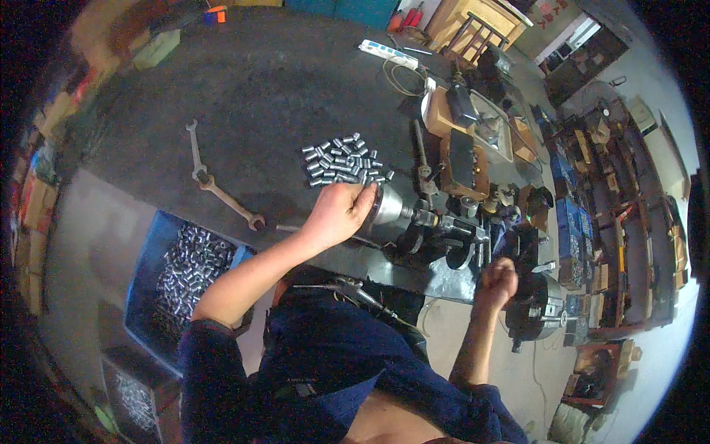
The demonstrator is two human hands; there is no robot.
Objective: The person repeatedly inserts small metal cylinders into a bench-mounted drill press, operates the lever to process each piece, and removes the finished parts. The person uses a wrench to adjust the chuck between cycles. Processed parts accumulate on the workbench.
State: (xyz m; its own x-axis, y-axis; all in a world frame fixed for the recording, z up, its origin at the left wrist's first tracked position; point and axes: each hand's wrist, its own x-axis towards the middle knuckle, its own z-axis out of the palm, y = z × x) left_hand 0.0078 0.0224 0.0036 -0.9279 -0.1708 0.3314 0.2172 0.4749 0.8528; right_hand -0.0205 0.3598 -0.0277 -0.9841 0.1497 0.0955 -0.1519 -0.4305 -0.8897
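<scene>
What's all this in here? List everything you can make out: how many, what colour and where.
Table: one, dark, centre
Wrenches: two, grey and brownish, table's left side
Metal pieces: many, silver, piled mid-table
Machine: seemingly one, silver and black, table's near edge
Power strip: one, white, table's far right
Boxes: several, brown, table's right side
Bin: one, blue, lower left, holding more pieces
Shelves: several, brown, far right
Left fingers: one set, bare, at the machine's silver end
Right fingers: one set, bare, blurred, right of the table
</scene>
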